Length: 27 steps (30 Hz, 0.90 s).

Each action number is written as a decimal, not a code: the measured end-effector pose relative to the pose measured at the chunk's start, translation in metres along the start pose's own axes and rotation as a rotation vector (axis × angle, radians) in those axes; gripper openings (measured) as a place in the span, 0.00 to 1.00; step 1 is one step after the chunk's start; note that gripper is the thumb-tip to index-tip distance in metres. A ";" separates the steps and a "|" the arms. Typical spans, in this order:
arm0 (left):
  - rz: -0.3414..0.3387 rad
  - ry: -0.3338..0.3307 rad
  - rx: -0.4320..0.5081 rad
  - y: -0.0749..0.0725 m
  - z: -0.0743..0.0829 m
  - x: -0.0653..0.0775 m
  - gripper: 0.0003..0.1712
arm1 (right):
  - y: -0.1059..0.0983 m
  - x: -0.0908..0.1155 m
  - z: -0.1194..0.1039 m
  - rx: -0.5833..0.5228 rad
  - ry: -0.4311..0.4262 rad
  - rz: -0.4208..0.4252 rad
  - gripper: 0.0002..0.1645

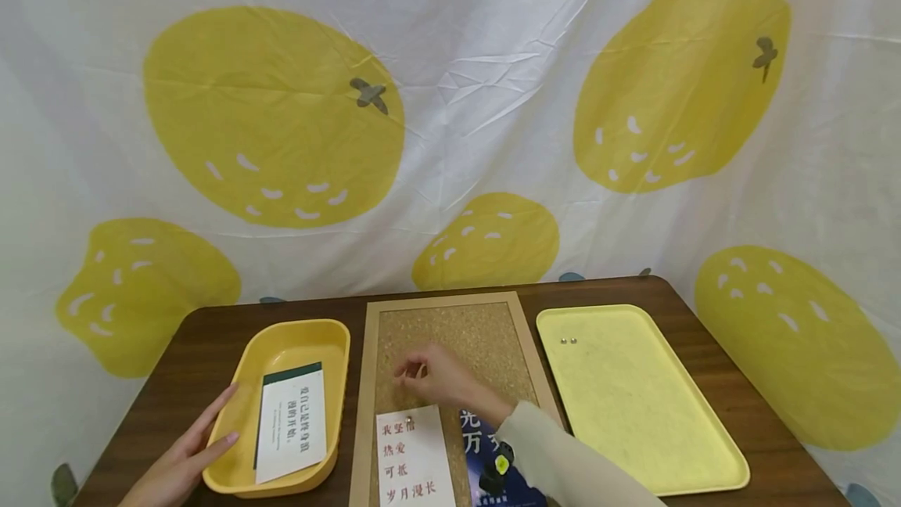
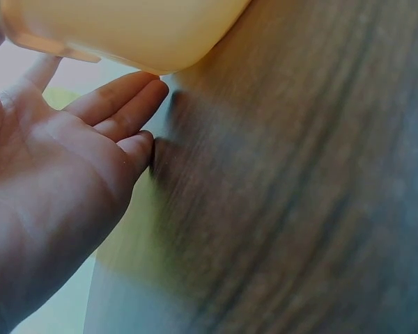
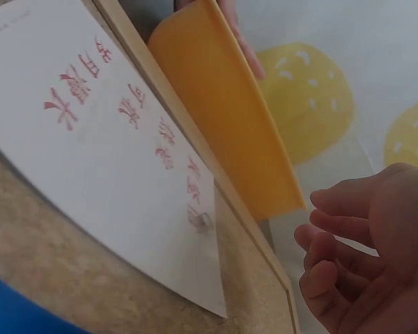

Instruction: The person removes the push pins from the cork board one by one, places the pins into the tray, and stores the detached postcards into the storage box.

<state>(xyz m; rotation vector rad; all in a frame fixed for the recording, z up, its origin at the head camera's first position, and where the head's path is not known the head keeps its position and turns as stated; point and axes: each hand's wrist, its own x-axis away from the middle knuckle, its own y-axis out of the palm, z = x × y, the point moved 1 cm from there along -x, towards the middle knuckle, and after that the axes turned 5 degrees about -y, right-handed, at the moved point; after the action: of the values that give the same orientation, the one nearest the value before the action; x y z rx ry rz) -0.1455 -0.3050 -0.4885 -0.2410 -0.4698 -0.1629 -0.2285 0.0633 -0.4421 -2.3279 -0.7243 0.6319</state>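
My left hand [image 1: 179,456] holds the near left side of a yellow plastic tub [image 1: 338,382], thumb over the rim and fingers along the outer wall. Inside the tub lie a white printed card [image 1: 290,433] and a dark green edge beneath it. My right hand [image 1: 436,374] hovers over a framed corkboard [image 1: 450,327], fingers loosely bent, with nothing visible between them. Just below it a white card with red writing [image 1: 411,460] lies on the board, a small clear pushpin [image 3: 204,220] near its top edge. A blue card [image 1: 503,483] sits beside it, partly behind my right forearm.
A pale yellow tray [image 1: 647,405] stands right of the corkboard, with two small shiny pins [image 1: 568,341] near its far left corner. Everything rests on a dark wooden table [image 1: 169,366]. A lemon-print cloth [image 1: 486,139] hangs behind the table.
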 end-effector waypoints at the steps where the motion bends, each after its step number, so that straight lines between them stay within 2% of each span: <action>1: 0.002 -0.006 0.000 0.000 0.000 0.000 0.48 | 0.001 0.001 0.000 -0.001 -0.002 -0.010 0.04; 4: 0.013 -0.027 -0.007 0.000 -0.001 0.000 0.49 | 0.004 0.005 0.000 -0.021 0.002 -0.044 0.04; 10: 0.012 -0.019 -0.013 0.000 -0.001 0.000 0.48 | 0.011 0.012 -0.001 -0.027 0.021 -0.074 0.06; 17: 0.012 -0.017 -0.021 0.000 0.000 0.000 0.49 | 0.016 0.021 0.004 -0.005 0.052 -0.109 0.13; 27: 0.013 -0.018 -0.014 0.000 0.001 0.001 0.48 | 0.024 0.030 0.015 -0.007 -0.008 -0.113 0.15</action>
<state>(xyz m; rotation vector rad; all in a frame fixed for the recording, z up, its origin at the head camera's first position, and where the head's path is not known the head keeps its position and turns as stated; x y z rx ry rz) -0.1451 -0.3046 -0.4878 -0.2590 -0.4850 -0.1516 -0.2070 0.0724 -0.4760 -2.2736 -0.8565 0.5891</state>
